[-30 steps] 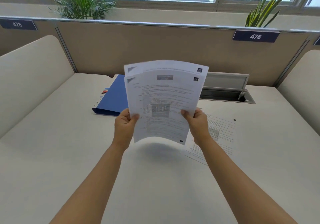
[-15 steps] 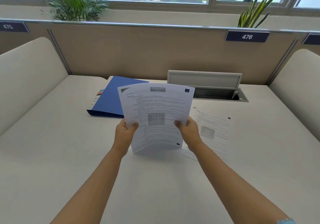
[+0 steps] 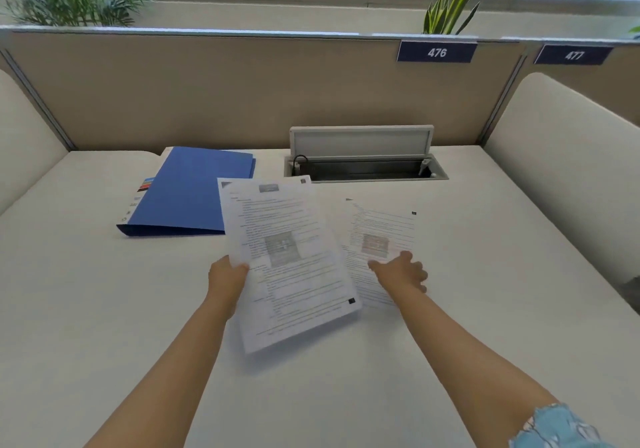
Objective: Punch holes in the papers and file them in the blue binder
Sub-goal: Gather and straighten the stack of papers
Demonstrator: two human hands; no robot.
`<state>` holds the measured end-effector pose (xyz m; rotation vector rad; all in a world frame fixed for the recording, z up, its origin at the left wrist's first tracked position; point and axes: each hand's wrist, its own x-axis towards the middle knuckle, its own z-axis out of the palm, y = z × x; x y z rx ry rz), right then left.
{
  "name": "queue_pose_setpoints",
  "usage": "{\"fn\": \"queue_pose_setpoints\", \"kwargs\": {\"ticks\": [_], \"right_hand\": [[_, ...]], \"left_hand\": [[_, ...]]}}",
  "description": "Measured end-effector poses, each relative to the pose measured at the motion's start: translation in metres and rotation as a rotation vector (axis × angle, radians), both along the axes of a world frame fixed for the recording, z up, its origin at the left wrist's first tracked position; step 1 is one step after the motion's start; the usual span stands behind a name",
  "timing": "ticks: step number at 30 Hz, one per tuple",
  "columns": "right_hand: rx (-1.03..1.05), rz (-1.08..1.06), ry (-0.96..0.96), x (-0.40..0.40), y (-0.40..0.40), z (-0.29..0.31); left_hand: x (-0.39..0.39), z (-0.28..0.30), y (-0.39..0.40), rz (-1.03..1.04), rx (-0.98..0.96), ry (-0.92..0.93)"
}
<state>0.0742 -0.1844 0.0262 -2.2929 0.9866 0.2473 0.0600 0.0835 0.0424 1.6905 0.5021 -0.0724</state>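
Person, head view. Two arms enter from the lower edge, both bare from the forearm to the hand. Left hand: no ring, watch, band or glove visible; no sleeve shows on this arm within the frame. Right hand: likewise bare, nothing worn at the wrist. Right sleeve: light blue fabric with small white patches or a print, seen at the bottom right corner; its edge looks uneven or ruffled, and the pattern is too blurred to make out. Only part of the sleeve shows.
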Motion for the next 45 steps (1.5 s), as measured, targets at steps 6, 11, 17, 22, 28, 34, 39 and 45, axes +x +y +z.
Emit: {"fn": "queue_pose_setpoints", "kwargs": {"ticks": [6,11,17,22,28,34,39,45], "right_hand": [[-0.100,0.009,0.173,-0.014,-0.018,-0.019],[-0.092,0.017,0.145,-0.013,-0.019,-0.018],[-0.054,0.006,0.121,-0.011,-0.022,-0.018],[-0.169,-0.042,0.090,-0.009,-0.023,-0.019],[0.051,-0.119,-0.183,-0.005,-0.044,-0.016],[-0.277,0.049,-0.386,0.013,-0.041,0.047],[-0.494,0.311,-0.592,0.013,-0.010,0.113],[-0.415,0.524,-0.591,0.005,0.020,0.145]], "left_hand": [[-0.014,-0.015,-0.027,-0.044,-0.059,0.146],[-0.014,-0.017,-0.039,-0.054,-0.030,0.144],[-0.017,-0.022,-0.044,-0.067,-0.009,0.162],[-0.017,-0.026,-0.041,-0.089,0.008,0.182],[-0.014,-0.025,-0.040,-0.098,0.010,0.212],[-0.016,-0.018,-0.044,-0.091,-0.049,0.249],[-0.015,-0.019,-0.042,-0.030,-0.151,0.314],[-0.016,-0.028,-0.034,0.075,-0.414,0.322]]}}
